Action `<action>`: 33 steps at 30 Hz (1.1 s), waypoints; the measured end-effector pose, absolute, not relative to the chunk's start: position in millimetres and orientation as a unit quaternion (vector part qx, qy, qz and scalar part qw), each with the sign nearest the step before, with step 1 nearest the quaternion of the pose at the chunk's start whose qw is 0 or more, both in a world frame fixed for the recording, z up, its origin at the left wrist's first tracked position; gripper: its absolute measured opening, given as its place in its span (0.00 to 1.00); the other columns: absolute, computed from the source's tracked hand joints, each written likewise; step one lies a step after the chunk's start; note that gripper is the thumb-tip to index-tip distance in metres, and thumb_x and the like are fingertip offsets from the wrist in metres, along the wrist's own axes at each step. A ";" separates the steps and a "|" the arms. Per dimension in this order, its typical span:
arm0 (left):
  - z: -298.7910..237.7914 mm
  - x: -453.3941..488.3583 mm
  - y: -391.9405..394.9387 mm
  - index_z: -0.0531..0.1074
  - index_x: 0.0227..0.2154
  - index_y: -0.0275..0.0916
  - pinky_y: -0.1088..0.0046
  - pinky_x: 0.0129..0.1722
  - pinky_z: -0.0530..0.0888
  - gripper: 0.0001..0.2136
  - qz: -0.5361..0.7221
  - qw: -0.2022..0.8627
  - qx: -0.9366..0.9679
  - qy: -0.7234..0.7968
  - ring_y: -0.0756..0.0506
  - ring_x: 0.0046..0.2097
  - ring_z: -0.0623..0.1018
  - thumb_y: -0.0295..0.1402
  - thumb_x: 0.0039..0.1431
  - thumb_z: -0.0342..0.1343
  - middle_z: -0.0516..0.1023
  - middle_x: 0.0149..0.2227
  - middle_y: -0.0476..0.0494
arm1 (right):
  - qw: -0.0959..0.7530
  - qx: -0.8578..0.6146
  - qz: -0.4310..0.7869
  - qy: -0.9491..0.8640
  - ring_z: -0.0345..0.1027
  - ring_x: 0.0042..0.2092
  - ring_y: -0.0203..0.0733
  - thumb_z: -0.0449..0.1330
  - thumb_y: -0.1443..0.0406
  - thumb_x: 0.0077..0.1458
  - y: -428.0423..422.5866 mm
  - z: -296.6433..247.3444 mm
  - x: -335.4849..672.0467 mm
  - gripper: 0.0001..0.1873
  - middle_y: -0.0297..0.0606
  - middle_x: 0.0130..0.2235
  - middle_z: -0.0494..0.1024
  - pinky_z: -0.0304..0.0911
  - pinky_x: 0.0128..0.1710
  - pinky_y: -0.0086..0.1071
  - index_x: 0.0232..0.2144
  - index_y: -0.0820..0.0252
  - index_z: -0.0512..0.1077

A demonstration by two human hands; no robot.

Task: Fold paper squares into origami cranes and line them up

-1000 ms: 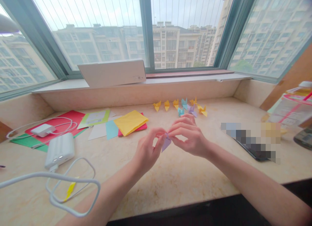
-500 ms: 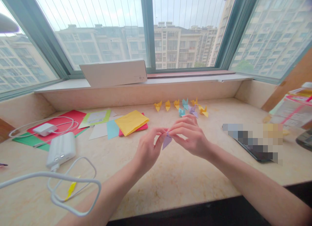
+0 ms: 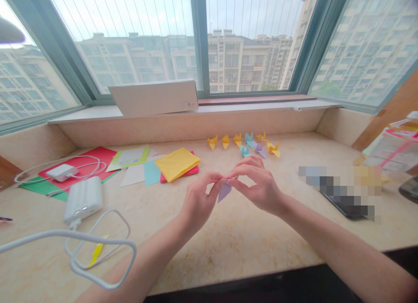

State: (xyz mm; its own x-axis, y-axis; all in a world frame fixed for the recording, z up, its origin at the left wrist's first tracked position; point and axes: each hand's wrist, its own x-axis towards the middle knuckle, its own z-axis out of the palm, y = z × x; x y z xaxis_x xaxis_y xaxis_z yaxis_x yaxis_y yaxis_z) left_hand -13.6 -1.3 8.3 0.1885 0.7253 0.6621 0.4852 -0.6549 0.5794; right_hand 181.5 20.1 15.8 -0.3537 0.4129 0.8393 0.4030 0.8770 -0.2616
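Note:
Both hands meet above the middle of the marble counter [image 3: 248, 237]. My left hand [image 3: 197, 203] and my right hand [image 3: 257, 185] each pinch a small folded piece of purple paper [image 3: 224, 190] between thumb and fingertips. Its pointed end hangs down between the hands. Behind them, near the back wall, stands a row of several folded paper cranes [image 3: 244, 144] in yellow, blue and purple. A stack of coloured paper squares [image 3: 176, 163], yellow on top, lies to the left of the hands.
At the left lie a white power bank [image 3: 83, 200], a looped white cable [image 3: 98, 246], a white charger [image 3: 61, 172] and red and green sheets [image 3: 48, 187]. A white box [image 3: 153, 97] leans on the sill. A dark phone [image 3: 342, 203] and a clear container [image 3: 392, 150] are at the right.
The hands have stayed in place, working the purple paper with small finger movements. The view has shifted slightly.

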 end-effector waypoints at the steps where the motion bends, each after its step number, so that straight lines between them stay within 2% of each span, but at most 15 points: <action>1: 8.1 -13.7 -1.3 0.75 0.35 0.38 0.73 0.36 0.75 0.07 0.501 0.120 0.759 0.398 0.47 0.35 0.82 0.34 0.66 0.54 0.84 0.33 0.46 | 0.511 -0.254 0.008 -0.821 0.74 0.40 0.44 0.65 0.67 0.59 19.6 15.8 181.1 0.05 0.33 0.34 0.82 0.60 0.50 0.44 0.38 0.53 0.75; 5: 7.4 -14.1 -2.2 0.75 0.36 0.39 0.73 0.38 0.75 0.07 0.513 0.110 0.758 0.389 0.46 0.37 0.82 0.34 0.67 0.54 0.84 0.36 0.46 | 0.502 -0.276 0.025 -0.819 0.74 0.43 0.46 0.66 0.65 0.58 18.9 16.2 179.8 0.08 0.37 0.39 0.82 0.60 0.49 0.45 0.42 0.54 0.75; 8: 7.0 -14.9 -3.3 0.74 0.37 0.39 0.73 0.39 0.75 0.06 0.514 0.096 0.762 0.383 0.47 0.37 0.82 0.33 0.67 0.54 0.84 0.36 0.46 | 0.501 -0.281 0.045 -0.817 0.74 0.44 0.45 0.66 0.65 0.58 18.8 16.4 179.2 0.05 0.37 0.41 0.82 0.60 0.50 0.45 0.39 0.54 0.77; 17: 7.6 -12.6 -2.2 0.73 0.37 0.39 0.73 0.39 0.77 0.06 0.511 0.119 0.763 0.378 0.47 0.37 0.82 0.33 0.67 0.53 0.84 0.36 0.45 | 0.532 -0.298 0.135 -0.781 0.74 0.43 0.44 0.67 0.65 0.58 13.0 17.9 173.1 0.01 0.37 0.38 0.81 0.64 0.48 0.43 0.34 0.54 0.79; 24: 7.4 -11.0 -1.9 0.73 0.36 0.40 0.71 0.40 0.79 0.07 0.515 0.183 0.741 0.389 0.46 0.36 0.83 0.35 0.67 0.53 0.83 0.35 0.45 | 0.533 -0.323 0.210 -0.753 0.74 0.42 0.44 0.67 0.64 0.57 11.7 17.3 170.8 0.02 0.38 0.38 0.80 0.67 0.47 0.42 0.33 0.55 0.80; 33: 5.8 -10.1 -2.4 0.73 0.36 0.39 0.71 0.39 0.79 0.05 0.514 0.187 0.740 0.393 0.46 0.37 0.83 0.33 0.66 0.54 0.84 0.35 0.45 | 0.516 -0.334 0.257 -0.745 0.74 0.42 0.42 0.66 0.65 0.57 11.7 17.8 170.9 0.01 0.36 0.37 0.78 0.68 0.46 0.39 0.32 0.56 0.78</action>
